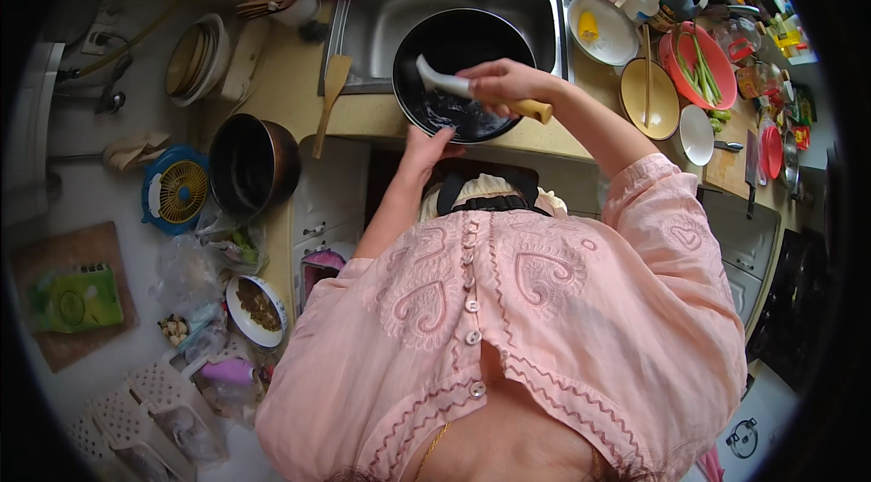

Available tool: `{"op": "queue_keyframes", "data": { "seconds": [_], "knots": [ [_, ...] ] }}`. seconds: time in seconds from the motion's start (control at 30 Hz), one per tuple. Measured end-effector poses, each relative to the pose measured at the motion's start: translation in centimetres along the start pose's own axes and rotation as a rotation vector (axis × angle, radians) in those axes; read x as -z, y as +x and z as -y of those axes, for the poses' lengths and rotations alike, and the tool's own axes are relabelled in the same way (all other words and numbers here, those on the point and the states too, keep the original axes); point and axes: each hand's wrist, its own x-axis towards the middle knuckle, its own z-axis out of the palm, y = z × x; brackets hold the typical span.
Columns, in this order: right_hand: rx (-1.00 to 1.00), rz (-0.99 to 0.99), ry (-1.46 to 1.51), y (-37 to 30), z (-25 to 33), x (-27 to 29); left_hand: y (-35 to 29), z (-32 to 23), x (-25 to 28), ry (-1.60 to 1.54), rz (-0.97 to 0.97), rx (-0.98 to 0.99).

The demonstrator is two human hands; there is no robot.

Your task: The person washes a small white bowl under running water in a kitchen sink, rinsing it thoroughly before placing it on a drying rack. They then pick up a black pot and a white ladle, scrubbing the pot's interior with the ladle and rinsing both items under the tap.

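Note:
A black wok (pixel 467 29) sits in the front of the steel sink (pixel 367 6), tilted toward me, its near rim overlapping the counter edge. Some shiny liquid shows on its inside. My left hand (pixel 426 151) grips the near rim, thumb on the inner side and the other fingers hidden beneath. Closed around a metal cooking tool (pixel 445 78) with a wooden handle end, my right hand (pixel 508 87) is held over the wok. The tool's silvery head points to the wok's left side; motion smears it, so its exact kind is unclear.
A wooden spatula (pixel 333 87) lies left of the sink, above a dark pot (pixel 254 166). On the right are a white plate (pixel 603 42), a yellow bowl (pixel 635 106) with chopsticks, a red basin (pixel 676 65) with green vegetables, and a knife (pixel 751 165) by a cutting board.

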Motion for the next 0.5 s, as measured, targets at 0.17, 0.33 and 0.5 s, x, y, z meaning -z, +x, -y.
{"op": "queue_keyframes", "data": {
  "seconds": [0.17,0.33,0.5],
  "knots": [
    [-0.165,0.21,-1.1,-3.4,3.5,-1.7,1.3,-2.9,2.0,0.074,-0.011,-0.042],
    [0.079,0.018,-1.895,-1.3,1.4,-2.2,6.1,-0.8,4.4,0.465,-0.223,-0.362],
    [0.04,-0.362,-1.861,2.5,0.3,-1.8,8.1,-2.4,3.3,0.483,-0.339,-0.359]
  ]
}}
